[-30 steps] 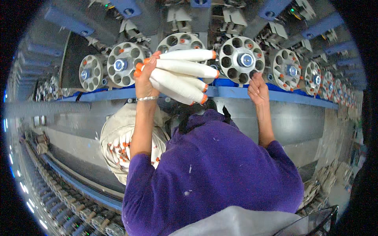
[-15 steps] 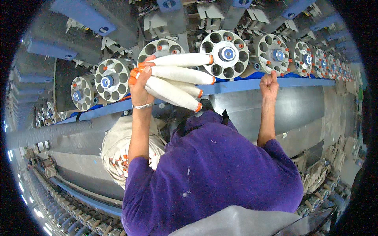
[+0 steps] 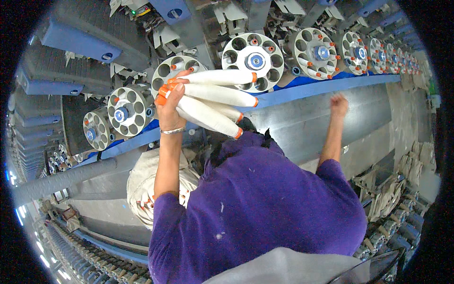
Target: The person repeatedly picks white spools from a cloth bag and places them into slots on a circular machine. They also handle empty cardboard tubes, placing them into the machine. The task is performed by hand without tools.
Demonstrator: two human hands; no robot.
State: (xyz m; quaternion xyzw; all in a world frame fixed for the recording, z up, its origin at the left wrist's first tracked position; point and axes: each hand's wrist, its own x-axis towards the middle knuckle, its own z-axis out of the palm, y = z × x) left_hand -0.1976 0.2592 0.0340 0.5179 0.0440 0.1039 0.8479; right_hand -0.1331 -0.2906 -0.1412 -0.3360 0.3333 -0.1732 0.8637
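Observation:
My left hand [image 3: 170, 109] is closed round the orange ends of several white yarn bobbins [image 3: 217, 94]. They fan out to the right, each with an orange tip at its far end. Behind them stands a round bobbin magazine [image 3: 177, 71], partly covered. Another round magazine [image 3: 265, 40] with a blue hub has a few orange-tipped tubes in its holes; the bobbin tips overlap its lower edge. Off to the right, my right hand [image 3: 338, 105] hangs in front of the metal panel below the blue rail, touching nothing I can see. Motion smears its fingers.
More round magazines [image 3: 321, 53] run along the blue rail [image 3: 307, 92] to both sides. A cloth sack [image 3: 142, 189] with orange-tipped tubes stands below my left forearm. A grey padded bar [image 3: 66, 179] juts in at left. Another machine row [image 3: 109, 258] lines the lower left.
My right hand has moved away from a magazine's lower rim, to the right and down. The magazines have shifted left in view. My left hand still grips the bobbins.

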